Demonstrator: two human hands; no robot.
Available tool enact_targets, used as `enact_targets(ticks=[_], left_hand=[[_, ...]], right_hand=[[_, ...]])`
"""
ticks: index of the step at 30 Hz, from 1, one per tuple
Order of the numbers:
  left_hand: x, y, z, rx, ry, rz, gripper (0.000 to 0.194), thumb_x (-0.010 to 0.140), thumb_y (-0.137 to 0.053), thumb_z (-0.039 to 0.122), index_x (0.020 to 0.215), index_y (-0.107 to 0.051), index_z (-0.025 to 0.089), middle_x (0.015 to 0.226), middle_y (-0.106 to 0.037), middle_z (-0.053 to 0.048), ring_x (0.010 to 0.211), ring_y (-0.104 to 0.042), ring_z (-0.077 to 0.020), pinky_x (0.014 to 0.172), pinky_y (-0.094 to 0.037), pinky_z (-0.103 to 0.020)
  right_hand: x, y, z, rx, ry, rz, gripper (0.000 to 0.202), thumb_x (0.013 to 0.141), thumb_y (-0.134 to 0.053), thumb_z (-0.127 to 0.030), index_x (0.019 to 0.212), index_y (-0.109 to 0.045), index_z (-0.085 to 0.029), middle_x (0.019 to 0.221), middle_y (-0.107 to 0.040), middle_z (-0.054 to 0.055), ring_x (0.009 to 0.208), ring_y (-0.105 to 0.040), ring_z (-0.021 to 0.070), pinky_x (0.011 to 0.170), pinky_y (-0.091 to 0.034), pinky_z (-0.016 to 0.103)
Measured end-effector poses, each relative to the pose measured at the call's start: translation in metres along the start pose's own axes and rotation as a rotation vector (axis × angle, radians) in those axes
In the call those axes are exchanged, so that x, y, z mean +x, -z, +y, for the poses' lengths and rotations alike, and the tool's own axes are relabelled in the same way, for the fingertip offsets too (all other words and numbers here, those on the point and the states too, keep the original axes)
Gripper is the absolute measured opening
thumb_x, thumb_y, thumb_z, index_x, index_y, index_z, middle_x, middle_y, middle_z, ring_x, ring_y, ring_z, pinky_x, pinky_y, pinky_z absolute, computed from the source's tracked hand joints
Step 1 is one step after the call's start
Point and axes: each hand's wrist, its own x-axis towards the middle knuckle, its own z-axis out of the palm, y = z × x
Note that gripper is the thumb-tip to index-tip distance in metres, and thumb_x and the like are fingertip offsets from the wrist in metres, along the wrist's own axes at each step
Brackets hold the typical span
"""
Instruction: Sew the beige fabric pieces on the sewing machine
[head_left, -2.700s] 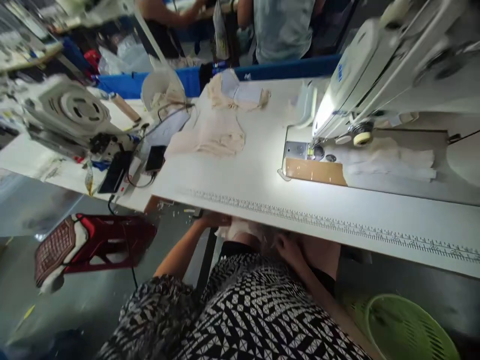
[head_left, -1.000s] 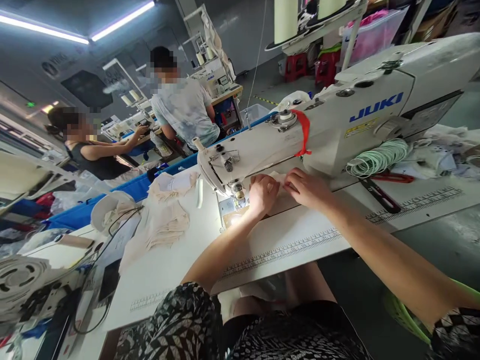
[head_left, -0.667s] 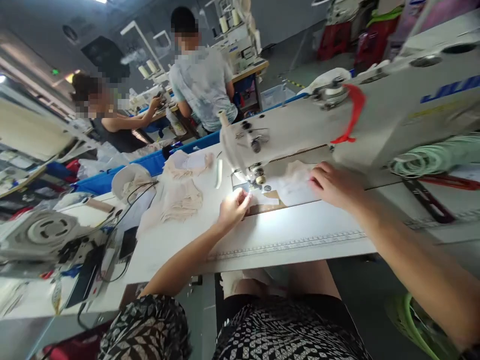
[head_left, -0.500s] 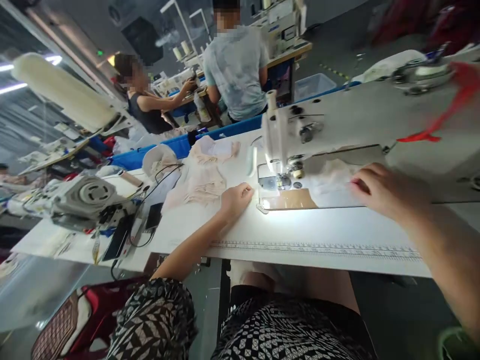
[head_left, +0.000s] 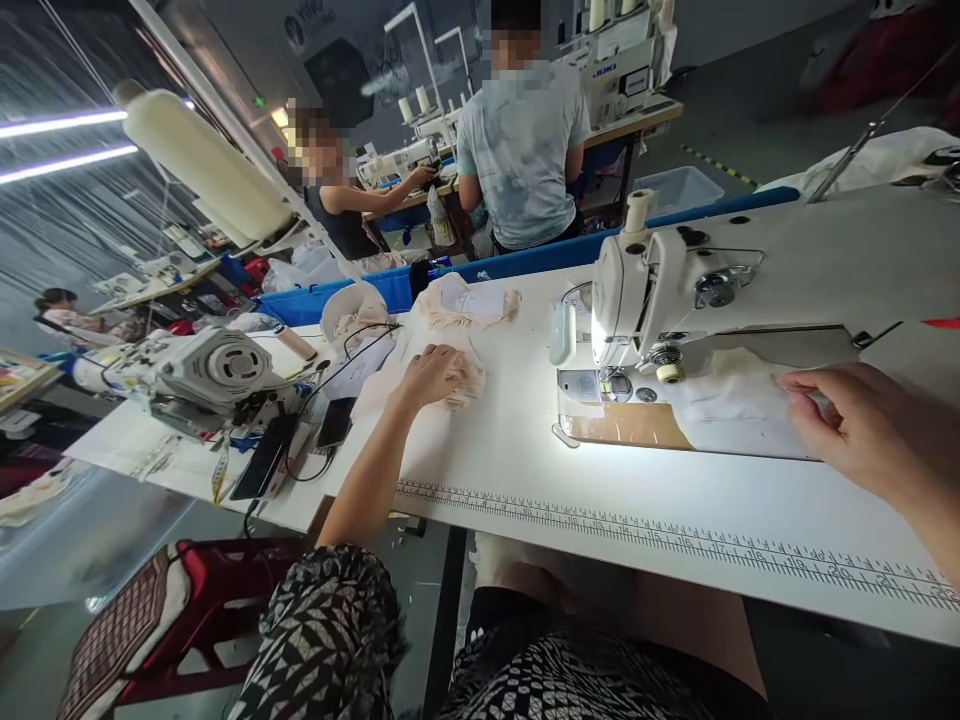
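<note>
My left hand [head_left: 430, 377] lies on a pile of thin cream fabric pieces [head_left: 390, 372], with its bent fingers closed on the top layers. Under the arm of a white sewing machine [head_left: 626, 290] lies a pale, sheer fabric piece [head_left: 731, 385]. At the right end of that piece is my right hand [head_left: 847, 415], its thumb and forefinger closed at the fabric's edge. The needle and presser foot [head_left: 616, 385] stand to the left of this piece, lit by the machine's lamp.
A measuring tape strip [head_left: 600, 522] runs along the table's front edge. Leftward are a phone [head_left: 335, 424], cables, a thread cone [head_left: 296, 343] and a second machine head [head_left: 225, 375]. Two co-workers sit beyond the blue cloth trough [head_left: 525, 262]. A red stool [head_left: 202, 610] stands lower left.
My left hand has moved left from beside the needle plate onto the fabric pile. My right hand stays by the sheer piece. The whole view has shifted, with the machine now further right.
</note>
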Motion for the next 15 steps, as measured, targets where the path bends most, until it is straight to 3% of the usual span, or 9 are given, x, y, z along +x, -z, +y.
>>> enact_targets(ticks=[6,11,15], left_hand=[[-0.002,0.001,0.016,0.040,-0.006,0.021,0.043,0.097,-0.054,0.009,0.135,-0.067,0.022,0.148,-0.066,-0.011,0.139,-0.056,-0.0307,0.111,-0.052,-0.045],[0.015,-0.015,0.023,0.095,-0.012,0.070,0.044,0.097,-0.050,0.004,0.131,-0.072,0.023,0.135,-0.071,-0.013,0.131,-0.060,-0.0311,0.103,-0.054,-0.044],[0.026,-0.029,0.014,0.049,0.006,0.157,0.044,0.099,-0.052,0.007,0.134,-0.072,0.023,0.130,-0.072,-0.014,0.127,-0.062,-0.0304,0.102,-0.055,-0.044]], right_hand=[[-0.002,-0.012,0.015,0.080,0.031,-0.015,0.018,0.085,-0.050,-0.035,0.094,-0.064,-0.029,0.094,-0.076,0.011,0.066,-0.065,0.0254,0.055,-0.042,0.036],[-0.004,-0.024,0.029,0.131,0.023,0.001,0.017,0.085,-0.050,-0.037,0.095,-0.062,-0.031,0.092,-0.075,0.010,0.063,-0.065,0.0255,0.055,-0.045,0.037],[-0.009,-0.033,0.043,0.033,0.089,0.040,0.020,0.087,-0.048,-0.039,0.098,-0.062,-0.031,0.094,-0.078,0.010,0.067,-0.068,0.0257,0.053,-0.046,0.037]])
